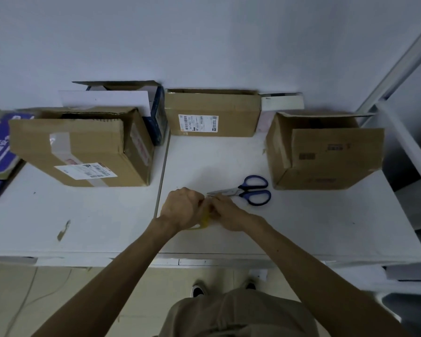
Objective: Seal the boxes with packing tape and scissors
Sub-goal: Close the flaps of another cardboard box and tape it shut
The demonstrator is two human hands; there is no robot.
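Left hand (180, 207): my fingers were curled round the tape roll (206, 221), holding it on edge just above the worktop (301, 227).
Right hand (225, 212): my fingers were bent in and pinched the roll's upper rim, touching the left hand; I could not tell if a loose tape end was held.
Tape roll: yellowish and mostly hidden by both hands, mid-worktop and nearer the front edge.
Scissors (248, 190): blue handles, blades together, flat on the worktop just beyond my right hand, tips toward the hands.
Left box (83, 147): toward the back left, top flaps up.
Middle box (212, 113): against the back edge, label facing me.
Right box (326, 152): toward the right edge, one flap hanging down its front.
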